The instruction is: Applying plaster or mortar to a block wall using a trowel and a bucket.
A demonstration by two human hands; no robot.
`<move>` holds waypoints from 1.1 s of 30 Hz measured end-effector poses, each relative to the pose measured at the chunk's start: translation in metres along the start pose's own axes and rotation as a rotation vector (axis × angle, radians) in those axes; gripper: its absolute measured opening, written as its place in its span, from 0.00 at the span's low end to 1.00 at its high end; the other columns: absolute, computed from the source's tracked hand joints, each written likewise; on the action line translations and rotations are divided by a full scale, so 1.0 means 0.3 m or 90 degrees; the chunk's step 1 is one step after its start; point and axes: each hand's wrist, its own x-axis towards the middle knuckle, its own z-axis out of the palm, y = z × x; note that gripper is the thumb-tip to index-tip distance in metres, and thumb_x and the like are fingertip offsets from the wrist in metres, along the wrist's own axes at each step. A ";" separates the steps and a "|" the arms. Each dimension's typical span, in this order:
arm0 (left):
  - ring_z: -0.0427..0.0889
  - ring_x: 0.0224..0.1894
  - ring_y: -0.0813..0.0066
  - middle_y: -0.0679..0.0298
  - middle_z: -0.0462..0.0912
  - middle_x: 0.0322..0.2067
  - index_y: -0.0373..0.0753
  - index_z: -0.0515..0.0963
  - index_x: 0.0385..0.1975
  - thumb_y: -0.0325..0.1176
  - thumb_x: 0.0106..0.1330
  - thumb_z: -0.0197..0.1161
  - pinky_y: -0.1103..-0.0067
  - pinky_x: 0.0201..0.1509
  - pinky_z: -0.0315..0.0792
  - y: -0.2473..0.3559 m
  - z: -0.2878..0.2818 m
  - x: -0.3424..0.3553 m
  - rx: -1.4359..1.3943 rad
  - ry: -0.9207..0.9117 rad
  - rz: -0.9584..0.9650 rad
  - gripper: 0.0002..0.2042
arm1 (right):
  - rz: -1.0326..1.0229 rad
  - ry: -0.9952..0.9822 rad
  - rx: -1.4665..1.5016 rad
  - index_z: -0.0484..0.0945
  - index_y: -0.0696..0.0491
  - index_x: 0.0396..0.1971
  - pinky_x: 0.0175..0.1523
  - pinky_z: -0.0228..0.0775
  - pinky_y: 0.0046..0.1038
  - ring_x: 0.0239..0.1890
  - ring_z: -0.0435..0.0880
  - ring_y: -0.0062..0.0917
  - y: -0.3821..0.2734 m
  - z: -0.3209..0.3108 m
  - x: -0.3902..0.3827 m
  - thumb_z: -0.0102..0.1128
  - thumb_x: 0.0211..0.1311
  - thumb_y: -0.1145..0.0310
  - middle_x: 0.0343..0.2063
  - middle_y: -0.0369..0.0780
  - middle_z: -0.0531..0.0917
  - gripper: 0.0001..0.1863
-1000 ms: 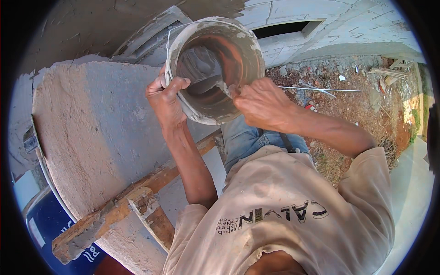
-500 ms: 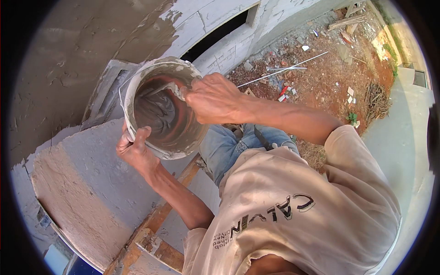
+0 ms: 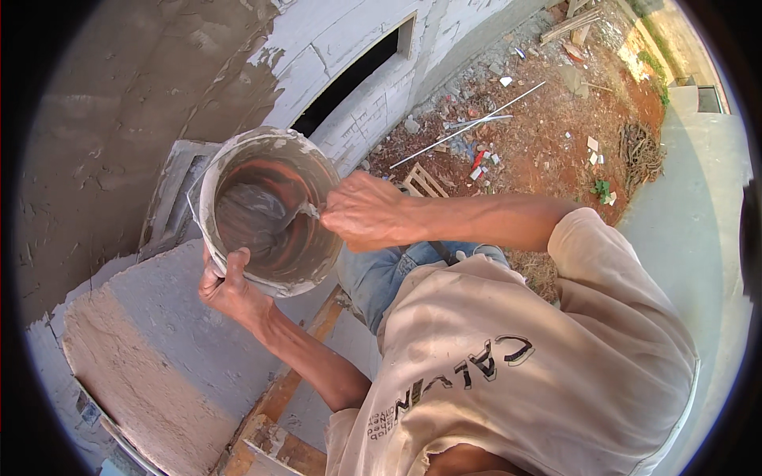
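A round bucket (image 3: 262,137), coated with grey mortar and orange-streaked inside, is tilted toward me with wet mortar (image 3: 252,216) in its bottom. My left hand (image 3: 232,285) grips its lower-left rim, thumb at the edge and fingers partly hidden behind it. My right hand (image 3: 361,210) is closed round the handle of a mortar-smeared tool, apparently a trowel (image 3: 308,211), which reaches into the bucket from the right side. The tool's blade is hard to tell apart from the mortar.
A partly plastered block wall (image 3: 119,119) with a dark opening (image 3: 349,71) rises ahead. A pale board (image 3: 159,349) and timber framing (image 3: 266,412) lie at left. Rubble-strewn ground (image 3: 548,143) with a wooden pallet (image 3: 425,181) is below at right, beside a smooth grey surface (image 3: 698,198).
The view has swung, showing more plastered wall. Bucket and both hands now sit lower and further left in the picture; the tool has shifted inside the bucket, both grips kept.
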 end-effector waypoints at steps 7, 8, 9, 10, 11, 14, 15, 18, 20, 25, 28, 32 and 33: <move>0.82 0.35 0.73 0.62 0.88 0.37 0.25 0.87 0.32 0.17 0.44 0.61 0.75 0.44 0.75 -0.001 0.014 -0.022 0.077 -0.015 0.082 0.14 | 0.087 0.278 0.022 0.86 0.63 0.29 0.33 0.80 0.46 0.28 0.89 0.48 0.004 0.025 0.000 0.67 0.42 0.73 0.21 0.53 0.85 0.12; 0.82 0.35 0.73 0.62 0.88 0.37 0.25 0.87 0.32 0.17 0.44 0.61 0.75 0.44 0.75 0.000 0.012 -0.021 0.074 -0.016 0.083 0.14 | 0.067 0.202 0.008 0.86 0.63 0.29 0.33 0.80 0.46 0.28 0.89 0.49 0.002 0.013 -0.031 0.67 0.42 0.73 0.20 0.52 0.84 0.12; 0.82 0.35 0.73 0.62 0.88 0.36 0.26 0.88 0.32 0.18 0.44 0.61 0.75 0.44 0.76 0.001 0.008 -0.017 0.073 -0.010 0.085 0.14 | 0.048 0.125 -0.006 0.86 0.63 0.29 0.33 0.79 0.46 0.27 0.89 0.49 0.000 -0.001 -0.050 0.66 0.42 0.73 0.19 0.52 0.84 0.12; 0.82 0.35 0.73 0.63 0.88 0.35 0.26 0.88 0.32 0.18 0.44 0.61 0.75 0.45 0.76 0.003 0.008 -0.015 0.073 -0.005 0.088 0.14 | 0.050 0.127 -0.008 0.86 0.63 0.29 0.33 0.79 0.46 0.27 0.89 0.49 -0.002 -0.017 -0.050 0.66 0.42 0.73 0.19 0.52 0.84 0.12; 0.82 0.35 0.73 0.63 0.88 0.35 0.26 0.88 0.32 0.18 0.44 0.61 0.75 0.45 0.76 0.002 0.011 -0.016 0.071 -0.007 0.089 0.14 | 0.067 0.145 -0.002 0.85 0.63 0.31 0.33 0.79 0.46 0.27 0.89 0.49 -0.003 -0.032 -0.045 0.66 0.43 0.73 0.19 0.52 0.84 0.13; 0.82 0.35 0.73 0.62 0.88 0.35 0.27 0.88 0.33 0.18 0.44 0.62 0.75 0.45 0.76 0.002 0.026 -0.019 0.044 -0.013 0.077 0.14 | 0.087 0.219 0.008 0.85 0.64 0.32 0.34 0.79 0.46 0.28 0.89 0.49 0.010 0.020 -0.030 0.66 0.43 0.74 0.20 0.53 0.84 0.14; 0.83 0.36 0.73 0.62 0.88 0.35 0.27 0.88 0.33 0.18 0.44 0.62 0.75 0.45 0.77 0.002 0.036 -0.019 0.037 -0.019 0.088 0.14 | 0.088 0.273 0.013 0.85 0.64 0.31 0.34 0.79 0.46 0.28 0.89 0.49 0.027 0.052 -0.029 0.66 0.43 0.74 0.21 0.53 0.85 0.13; 0.84 0.36 0.71 0.60 0.87 0.35 0.26 0.87 0.34 0.19 0.44 0.63 0.73 0.45 0.78 -0.014 0.008 -0.012 0.041 0.016 0.067 0.15 | 0.091 0.118 -0.003 0.86 0.63 0.38 0.35 0.79 0.46 0.32 0.89 0.50 0.026 0.034 -0.067 0.66 0.45 0.74 0.26 0.55 0.85 0.16; 0.84 0.37 0.69 0.58 0.87 0.36 0.26 0.87 0.35 0.19 0.44 0.63 0.71 0.45 0.79 -0.026 -0.007 0.006 0.050 0.053 0.034 0.16 | 0.111 0.169 -0.005 0.86 0.61 0.43 0.35 0.79 0.46 0.34 0.89 0.49 0.030 0.060 -0.100 0.66 0.47 0.73 0.30 0.55 0.85 0.20; 0.85 0.41 0.54 0.47 0.83 0.44 0.22 0.81 0.44 0.18 0.42 0.62 0.62 0.48 0.84 -0.005 -0.004 0.046 -0.158 0.194 -0.057 0.23 | 0.177 0.236 -0.006 0.85 0.52 0.55 0.34 0.79 0.46 0.38 0.88 0.48 0.055 0.139 -0.180 0.66 0.49 0.73 0.39 0.53 0.82 0.28; 0.85 0.42 0.53 0.48 0.83 0.46 0.22 0.80 0.44 0.17 0.42 0.61 0.60 0.49 0.84 -0.004 -0.007 0.034 -0.149 0.218 -0.068 0.23 | 0.166 0.287 -0.005 0.85 0.48 0.57 0.33 0.78 0.45 0.36 0.87 0.45 0.048 0.150 -0.229 0.67 0.49 0.73 0.40 0.49 0.80 0.29; 0.85 0.39 0.58 0.51 0.85 0.42 0.23 0.82 0.39 0.18 0.43 0.61 0.64 0.47 0.83 -0.049 0.022 0.024 -0.171 0.216 -0.061 0.19 | 0.177 0.283 -0.027 0.84 0.48 0.60 0.32 0.80 0.43 0.34 0.87 0.43 0.071 0.109 -0.332 0.67 0.51 0.73 0.39 0.47 0.80 0.30; 0.84 0.38 0.62 0.52 0.85 0.40 0.25 0.82 0.36 0.18 0.44 0.60 0.67 0.46 0.82 -0.043 -0.004 0.011 -0.159 0.251 -0.035 0.16 | 0.172 0.269 -0.037 0.84 0.48 0.60 0.33 0.80 0.43 0.34 0.87 0.42 0.058 0.094 -0.350 0.67 0.52 0.74 0.38 0.46 0.79 0.30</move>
